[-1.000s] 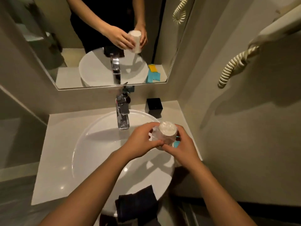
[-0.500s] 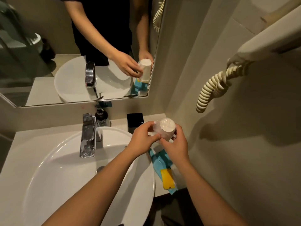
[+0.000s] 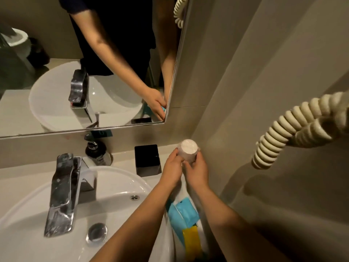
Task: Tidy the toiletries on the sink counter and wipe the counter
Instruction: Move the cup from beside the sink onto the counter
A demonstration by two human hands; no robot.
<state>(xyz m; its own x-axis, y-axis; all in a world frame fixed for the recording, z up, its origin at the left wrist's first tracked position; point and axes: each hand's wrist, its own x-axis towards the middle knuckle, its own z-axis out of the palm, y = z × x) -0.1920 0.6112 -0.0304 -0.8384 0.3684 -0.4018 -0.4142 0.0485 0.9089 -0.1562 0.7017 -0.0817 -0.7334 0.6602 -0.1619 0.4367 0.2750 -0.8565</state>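
Here both hands clasp an unlabelled white cup beside the black box.

Brightness: you are working in dim, warm, yellowish light.
Glare: bright streaks sit on your chrome faucet, and small highlights dot the white basin.
Shadows: the coiled cord throws a dark, soft shadow on the wall below it; your forearms darken toward the bottom edge.
Distortion: the wide lens bends your mirror frame and wall lines near the edges.
Sharpness: slightly soft overall, with grainy dark areas.
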